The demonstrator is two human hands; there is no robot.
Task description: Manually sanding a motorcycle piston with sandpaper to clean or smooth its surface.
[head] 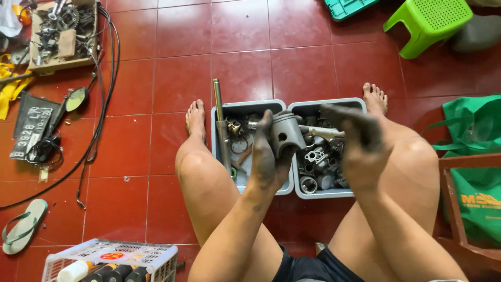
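- While the person sits on the red tiled floor with bare legs spread, two grey bins stand side by side between the feet, touching each other.
- Left hand, blackened with grease, wraps around a grey metal piston and holds it up above the seam between the two bins; fingers curl round its side, thumb on the near side.
- Piston stands roughly upright in that grasp, crown upward, with a round pin hole showing in its skirt.
- Right hand, equally dirty, hangs just beside the piston over the right bin, fingers loosely bent and pointing left; it grasps nothing and does not touch the piston.
- Left bin holds a long metal tube that leans over its far rim, plus rings and small parts.
- Right bin is packed with metal parts: sleeves, bearings, a short shaft.
- Far left, a cardboard box carries gears and chain pieces, with black cables looping from it across the tiles.
- A mirror and a dark number plate lie near those cables.
- One green sandal lies at the lower left.
- A white crate with spray cans sits just beside the left knee.
- A green stool stands at the top right, and a green bag lies beyond the right knee.
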